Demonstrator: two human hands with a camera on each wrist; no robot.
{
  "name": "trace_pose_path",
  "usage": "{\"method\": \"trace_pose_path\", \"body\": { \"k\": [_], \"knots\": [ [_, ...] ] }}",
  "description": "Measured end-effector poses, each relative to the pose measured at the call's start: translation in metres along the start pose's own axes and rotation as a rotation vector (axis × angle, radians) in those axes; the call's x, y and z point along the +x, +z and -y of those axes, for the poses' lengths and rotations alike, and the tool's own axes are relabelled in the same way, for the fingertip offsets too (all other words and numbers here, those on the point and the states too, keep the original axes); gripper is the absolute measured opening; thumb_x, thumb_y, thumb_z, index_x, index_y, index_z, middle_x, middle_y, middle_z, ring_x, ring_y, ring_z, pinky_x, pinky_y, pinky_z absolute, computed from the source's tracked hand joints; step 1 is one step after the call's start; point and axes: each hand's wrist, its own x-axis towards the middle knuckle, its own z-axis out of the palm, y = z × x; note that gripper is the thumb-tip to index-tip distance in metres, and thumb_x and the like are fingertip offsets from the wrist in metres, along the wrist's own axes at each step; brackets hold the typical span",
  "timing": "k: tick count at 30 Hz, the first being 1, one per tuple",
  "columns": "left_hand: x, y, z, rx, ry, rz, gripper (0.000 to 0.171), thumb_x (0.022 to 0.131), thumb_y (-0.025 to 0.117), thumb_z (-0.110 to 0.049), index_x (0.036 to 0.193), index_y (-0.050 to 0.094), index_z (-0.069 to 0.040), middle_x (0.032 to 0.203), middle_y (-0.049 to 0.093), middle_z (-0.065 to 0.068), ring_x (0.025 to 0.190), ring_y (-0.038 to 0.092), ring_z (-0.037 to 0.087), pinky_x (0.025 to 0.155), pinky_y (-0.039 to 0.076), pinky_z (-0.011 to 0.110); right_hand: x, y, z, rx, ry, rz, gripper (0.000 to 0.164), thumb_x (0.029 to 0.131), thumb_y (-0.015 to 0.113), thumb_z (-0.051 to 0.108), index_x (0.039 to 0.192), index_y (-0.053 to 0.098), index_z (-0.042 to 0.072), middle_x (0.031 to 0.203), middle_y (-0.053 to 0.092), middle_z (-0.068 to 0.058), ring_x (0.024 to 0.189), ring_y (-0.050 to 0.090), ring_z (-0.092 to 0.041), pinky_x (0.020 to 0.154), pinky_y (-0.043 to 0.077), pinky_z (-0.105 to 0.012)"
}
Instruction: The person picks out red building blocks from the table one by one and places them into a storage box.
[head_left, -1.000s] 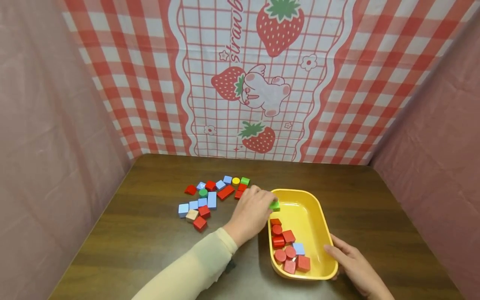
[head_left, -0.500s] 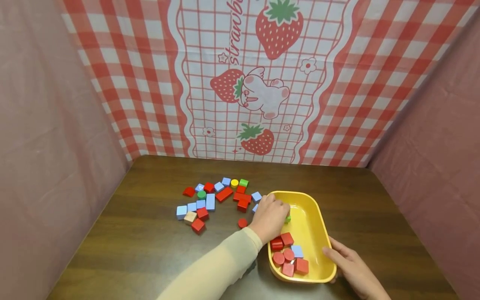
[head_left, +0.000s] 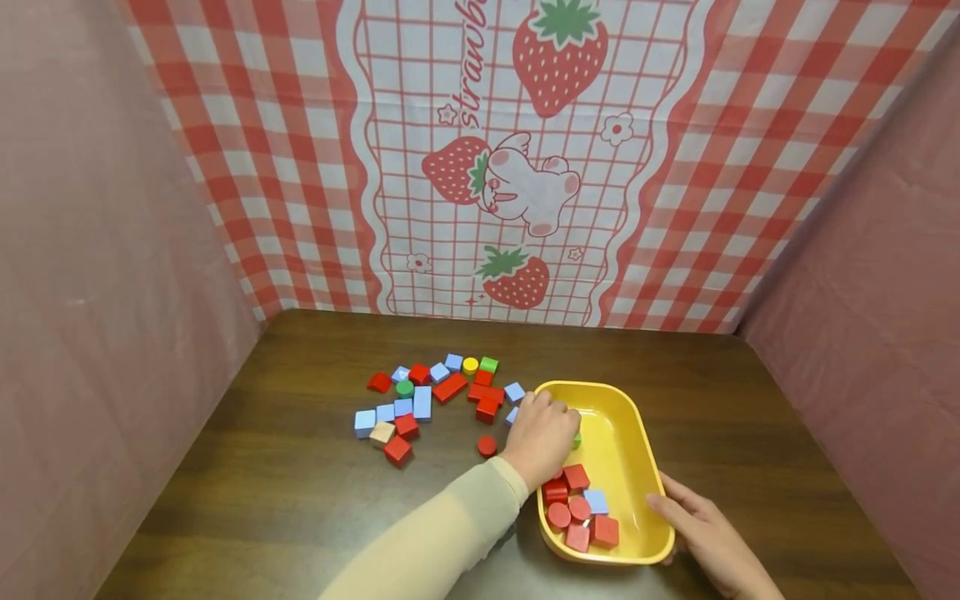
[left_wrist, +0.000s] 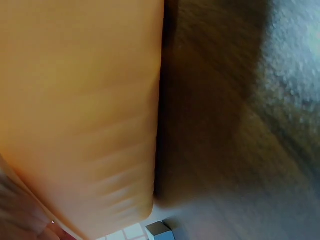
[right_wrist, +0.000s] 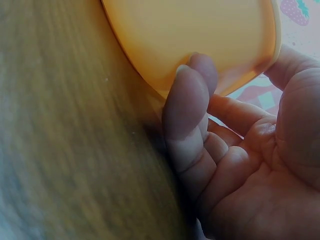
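The right hand (head_left: 705, 533) is gripping the yellow tray (head_left: 622, 467) on the table (head_left: 255, 475), tray floor showing alongside; the left hand (head_left: 542, 439) is lying across the left rim by a green block (head_left: 577, 440), grasp unclear; beyond, the cloth (head_left: 386, 108) is reading "strawb" sideways

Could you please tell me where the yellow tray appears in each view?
Head: the yellow tray sits in the lower half, right of centre.
Left wrist: the yellow tray fills most of the left half.
Right wrist: the yellow tray is at the top, near the middle.
Shared landmark: the wooden table.
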Motion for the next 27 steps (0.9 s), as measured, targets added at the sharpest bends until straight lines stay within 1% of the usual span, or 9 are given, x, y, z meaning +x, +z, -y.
{"method": "trace_pose_path", "body": {
  "k": [4, 7, 12, 14, 16, 18, 23, 25, 27],
  "knots": [
    [0.0, 0.002, 0.001, -0.03, -0.016, -0.013, 0.012, 0.091, 0.071, -0.037, 0.098, 0.07, -0.028, 0.09, 0.065, -0.009, 0.076, 0.039, 0.015, 0.069, 0.034, 0.03, 0.0, 0.0, 0.001, 0.007, 0.001, 0.007, 0.057, 0.106, 0.047, 0.02, 0.153, 0.026, -0.002, 0.086, 0.063, -0.027, 0.059, 0.059, -0.025, 0.051, 0.055, -0.035],
    [-0.001, 0.001, 0.002, -0.091, -0.046, -0.036, 0.017, 0.093, 0.067, -0.041, 0.1, 0.069, -0.026, 0.096, 0.064, -0.008, 0.082, 0.042, 0.014, 0.073, 0.038, 0.029, 0.0, 0.0, 0.001, 0.009, -0.004, 0.01, 0.056, 0.106, 0.047, 0.02, 0.153, 0.026, -0.002, 0.086, 0.063, -0.028, 0.059, 0.059, -0.025, 0.051, 0.055, -0.035],
    [-0.006, -0.005, 0.012, -0.328, -0.109, -0.105, 0.019, 0.101, 0.058, -0.029, 0.114, 0.063, -0.017, 0.109, 0.058, -0.002, 0.098, 0.047, 0.013, 0.089, 0.047, 0.028, 0.0, 0.0, 0.001, 0.001, 0.005, 0.0, 0.057, 0.105, 0.048, 0.021, 0.153, 0.027, -0.002, 0.084, 0.063, -0.026, 0.059, 0.058, -0.024, 0.051, 0.055, -0.035],
    [-0.011, -0.01, 0.021, -0.433, -0.119, -0.122, 0.018, 0.102, 0.055, -0.023, 0.117, 0.06, -0.015, 0.11, 0.057, -0.002, 0.1, 0.049, 0.011, 0.091, 0.05, 0.027, 0.0, 0.0, 0.001, -0.003, 0.012, -0.005, 0.057, 0.105, 0.048, 0.021, 0.153, 0.027, -0.002, 0.083, 0.063, -0.025, 0.058, 0.058, -0.024, 0.051, 0.055, -0.035],
    [-0.017, -0.015, 0.034, -0.483, -0.112, -0.12, 0.018, 0.102, 0.055, -0.02, 0.118, 0.059, -0.014, 0.11, 0.058, -0.002, 0.1, 0.05, 0.01, 0.089, 0.051, 0.027, -0.001, 0.001, 0.001, -0.01, 0.016, -0.01, 0.057, 0.105, 0.048, 0.022, 0.153, 0.027, -0.002, 0.083, 0.064, -0.024, 0.058, 0.058, -0.024, 0.051, 0.055, -0.035],
    [-0.024, -0.017, 0.048, -0.501, -0.106, -0.097, 0.016, 0.101, 0.057, -0.019, 0.116, 0.06, -0.015, 0.105, 0.059, -0.003, 0.096, 0.051, 0.009, 0.087, 0.052, 0.027, -0.001, 0.001, 0.001, -0.014, 0.018, -0.01, 0.057, 0.105, 0.048, 0.022, 0.153, 0.027, -0.002, 0.084, 0.064, -0.025, 0.058, 0.059, -0.024, 0.051, 0.055, -0.035],
    [-0.044, -0.015, 0.077, -0.468, -0.097, -0.012, 0.011, 0.097, 0.064, -0.019, 0.107, 0.067, -0.015, 0.094, 0.06, -0.005, 0.086, 0.051, 0.009, 0.08, 0.053, 0.028, -0.001, 0.001, 0.002, -0.023, 0.029, -0.015, 0.058, 0.105, 0.049, 0.023, 0.153, 0.027, -0.002, 0.086, 0.064, -0.026, 0.059, 0.059, -0.025, 0.052, 0.056, -0.036],
    [-0.05, -0.013, 0.081, -0.461, -0.092, -0.02, 0.013, 0.096, 0.066, -0.022, 0.107, 0.068, -0.015, 0.095, 0.061, -0.004, 0.086, 0.053, 0.009, 0.08, 0.054, 0.029, 0.0, 0.001, 0.003, -0.022, 0.036, -0.019, 0.059, 0.105, 0.049, 0.024, 0.153, 0.027, -0.002, 0.086, 0.064, -0.026, 0.059, 0.059, -0.025, 0.052, 0.056, -0.036],
    [-0.051, -0.011, 0.08, -0.42, -0.055, -0.061, 0.018, 0.094, 0.068, -0.029, 0.107, 0.068, -0.016, 0.097, 0.062, -0.004, 0.088, 0.052, 0.01, 0.081, 0.052, 0.028, 0.0, 0.0, 0.003, -0.022, 0.04, -0.024, 0.059, 0.105, 0.05, 0.024, 0.153, 0.027, -0.002, 0.087, 0.064, -0.026, 0.06, 0.06, -0.026, 0.052, 0.056, -0.035]
  ]
}}
